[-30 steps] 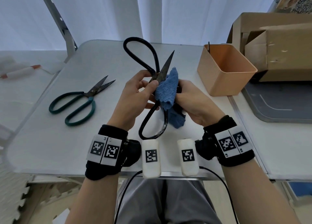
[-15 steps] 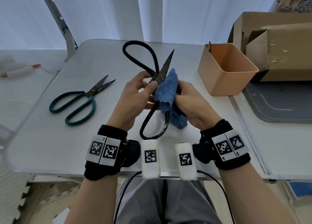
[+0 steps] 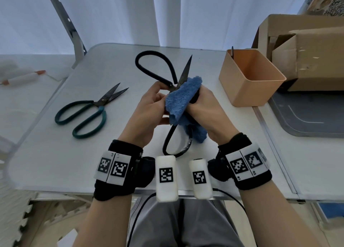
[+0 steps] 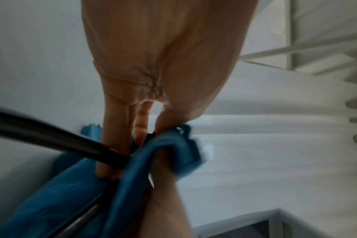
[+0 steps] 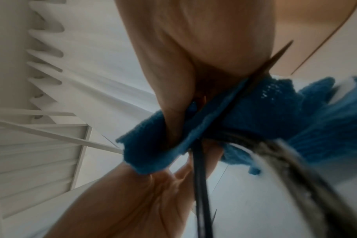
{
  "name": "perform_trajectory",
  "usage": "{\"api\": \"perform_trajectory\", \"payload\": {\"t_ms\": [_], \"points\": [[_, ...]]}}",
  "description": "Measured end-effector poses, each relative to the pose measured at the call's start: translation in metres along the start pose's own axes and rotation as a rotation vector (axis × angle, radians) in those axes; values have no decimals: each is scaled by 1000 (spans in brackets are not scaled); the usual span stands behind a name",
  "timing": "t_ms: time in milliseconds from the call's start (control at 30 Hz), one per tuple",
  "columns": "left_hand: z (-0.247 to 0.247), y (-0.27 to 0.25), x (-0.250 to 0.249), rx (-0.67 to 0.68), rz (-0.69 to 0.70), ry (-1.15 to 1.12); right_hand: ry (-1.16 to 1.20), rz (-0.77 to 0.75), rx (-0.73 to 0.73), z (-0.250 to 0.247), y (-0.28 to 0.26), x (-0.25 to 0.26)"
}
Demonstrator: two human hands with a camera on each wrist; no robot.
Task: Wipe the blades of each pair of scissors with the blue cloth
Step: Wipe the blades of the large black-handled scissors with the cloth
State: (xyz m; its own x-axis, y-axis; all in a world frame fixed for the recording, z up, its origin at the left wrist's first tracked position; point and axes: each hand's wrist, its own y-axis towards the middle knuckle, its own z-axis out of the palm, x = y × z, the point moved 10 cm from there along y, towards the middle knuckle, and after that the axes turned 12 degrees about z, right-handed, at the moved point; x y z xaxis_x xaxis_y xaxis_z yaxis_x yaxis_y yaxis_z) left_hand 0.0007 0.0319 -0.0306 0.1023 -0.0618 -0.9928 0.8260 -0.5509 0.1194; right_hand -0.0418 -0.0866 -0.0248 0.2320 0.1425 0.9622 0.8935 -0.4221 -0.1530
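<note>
The black scissors (image 3: pixel 168 73) are held open above the table, one blade pointing up and one handle loop hanging down toward me. My left hand (image 3: pixel 149 107) grips them near the pivot. My right hand (image 3: pixel 204 107) grips the blue cloth (image 3: pixel 182 95), which is wrapped around the base of the blades. In the left wrist view my fingers (image 4: pixel 116 128) curl by the black handle (image 4: pixel 51 138) and the cloth (image 4: pixel 169 151). From the right wrist camera, the blade (image 5: pixel 275 59) crosses the cloth (image 5: pixel 265 112). The green-handled scissors (image 3: pixel 83 114) lie on the table at the left, slightly open.
An orange plastic bin (image 3: pixel 249 79) stands at the table's (image 3: pixel 46 153) back right, with cardboard boxes (image 3: pixel 307 56) behind it. A grey tray (image 3: pixel 307 120) lies to the right. A white roller (image 3: pixel 22 78) rests on the surface at the far left.
My right hand has shifted slightly left with the cloth, which now spreads wider over the blade base. The black scissors stay held in much the same pose.
</note>
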Motion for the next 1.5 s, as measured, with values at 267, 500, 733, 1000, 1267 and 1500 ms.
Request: {"api": "perform_trajectory", "payload": {"t_ms": [267, 500, 733, 1000, 1267, 1500], "points": [[-4, 1, -1, -4, -29, 48, -109, -9, 25, -2, 0, 0], [-5, 3, -1, -21, -27, 75, -76, 5, 34, -2, 0, -2], [-1, 1, 1, -26, -47, 21, -31, 42, 18, -2, 1, -7], [-10, 0, 0, -24, 7, 46, 9, 91, 77, -7, 2, -11], [-23, 3, -1, -99, 50, 85, 78, 107, 213, -8, -3, -4], [-13, 2, -3, -29, 36, 77, 63, 58, 112, -5, 5, -6]]}}
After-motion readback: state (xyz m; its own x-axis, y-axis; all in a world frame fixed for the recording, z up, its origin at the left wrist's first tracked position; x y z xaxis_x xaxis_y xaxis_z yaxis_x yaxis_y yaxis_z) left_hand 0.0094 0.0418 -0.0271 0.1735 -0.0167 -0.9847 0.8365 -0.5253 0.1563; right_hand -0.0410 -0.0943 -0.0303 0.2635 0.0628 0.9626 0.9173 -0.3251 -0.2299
